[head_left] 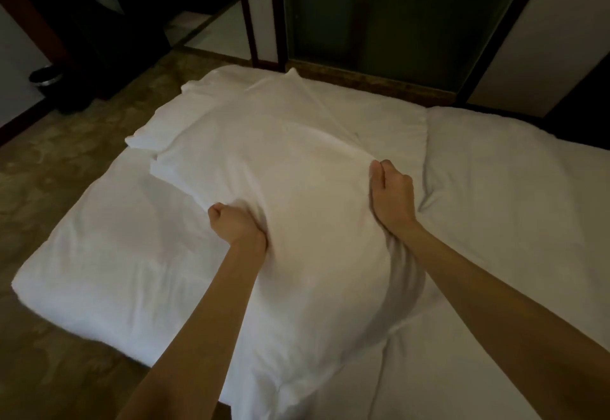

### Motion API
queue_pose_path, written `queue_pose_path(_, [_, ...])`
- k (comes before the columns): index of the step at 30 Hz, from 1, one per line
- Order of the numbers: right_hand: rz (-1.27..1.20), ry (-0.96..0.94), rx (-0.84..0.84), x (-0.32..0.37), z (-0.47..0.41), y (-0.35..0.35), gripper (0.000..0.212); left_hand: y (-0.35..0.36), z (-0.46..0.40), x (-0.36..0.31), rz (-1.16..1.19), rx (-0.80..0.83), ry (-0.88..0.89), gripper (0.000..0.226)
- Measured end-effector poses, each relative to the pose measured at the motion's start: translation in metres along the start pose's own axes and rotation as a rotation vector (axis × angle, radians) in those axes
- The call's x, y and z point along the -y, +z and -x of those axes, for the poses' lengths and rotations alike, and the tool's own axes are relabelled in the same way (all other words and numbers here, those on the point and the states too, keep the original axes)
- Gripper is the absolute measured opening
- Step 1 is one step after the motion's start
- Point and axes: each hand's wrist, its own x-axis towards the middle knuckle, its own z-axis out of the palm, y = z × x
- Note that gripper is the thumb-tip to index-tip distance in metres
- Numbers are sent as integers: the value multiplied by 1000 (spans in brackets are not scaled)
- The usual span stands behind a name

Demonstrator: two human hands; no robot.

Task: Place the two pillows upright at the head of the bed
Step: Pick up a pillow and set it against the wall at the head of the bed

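A large white pillow (290, 169) fills the middle of the view, lying on the white bed (515, 215). My left hand (232, 223) is clenched on the pillow's left edge, bunching the cover. My right hand (391, 188) grips its right edge, thumb on top. A second white pillow (109, 254) lies flat at the bed's left edge, partly under the first. More white bedding (211, 96) sits behind the held pillow.
Patterned brown floor (59, 162) lies left of the bed. A dark-framed glass door (396, 14) and white wall panels stand behind. A person's dark shoe (44, 75) and dark trouser legs are at the far left.
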Motion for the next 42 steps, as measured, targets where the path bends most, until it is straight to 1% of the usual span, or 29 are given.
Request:
queue_pose_path(1, [-25, 16, -41, -13, 9, -30, 34, 10, 28, 9, 8, 41, 12, 33])
queue_pose_path(2, [-41, 29, -74, -23, 17, -55, 35, 18, 53, 18, -32, 56, 36, 33])
queue_pose_path(3, [-62, 48, -104, -35, 24, -76, 36, 22, 75, 28, -8, 78, 90, 34])
queue_pose_path(5, [-80, 73, -166, -63, 44, -132, 38, 34, 122, 56, 25, 104, 133, 33])
queue_pose_path(9, [-86, 94, -261, -112, 78, -224, 38, 56, 206, 105, 16, 213, 146, 34])
queue_pose_path(11, [-73, 97, -293, -136, 93, -273, 38, 67, 251, 134, -52, 259, 164, 34])
queue_pose_path(15, [-40, 157, -367, -182, 122, -348, 37, 88, 317, 189, -114, 330, 203, 34])
queue_pose_path(18, [-32, 212, -404, -212, 144, -382, 39, 99, 350, 216, -231, 367, 225, 35])
queue_pose_path(19, [-29, 236, -418, -224, 152, -393, 40, 104, 360, 228, -271, 389, 207, 36])
queue_pose_path(21, [-20, 274, -437, -242, 166, -408, 40, 114, 374, 246, -343, 432, 145, 36])
queue_pose_path(24, [-5, 339, -472, -264, 183, -424, 38, 125, 388, 270, -420, 470, 150, 36])
queue_pose_path(27, [18, 395, -491, -281, 195, -436, 38, 134, 391, 292, -441, 489, 160, 35])
queue_pose_path(32, [32, 458, -524, -301, 199, -449, 38, 159, 395, 316, -484, 537, 127, 27])
queue_pose_path(34, [50, 468, -541, -308, 195, -452, 38, 172, 394, 323, -473, 565, 89, 31])
queue_pose_path(36, [64, 481, -569, -315, 187, -455, 39, 189, 395, 329, -465, 613, 49, 27])
queue_pose_path(39, [86, 484, -590, -324, 176, -460, 39, 210, 398, 335, -480, 617, 75, 28])
queue_pose_path(42, [94, 483, -613, -332, 163, -468, 36, 231, 403, 337, -575, 610, 127, 38])
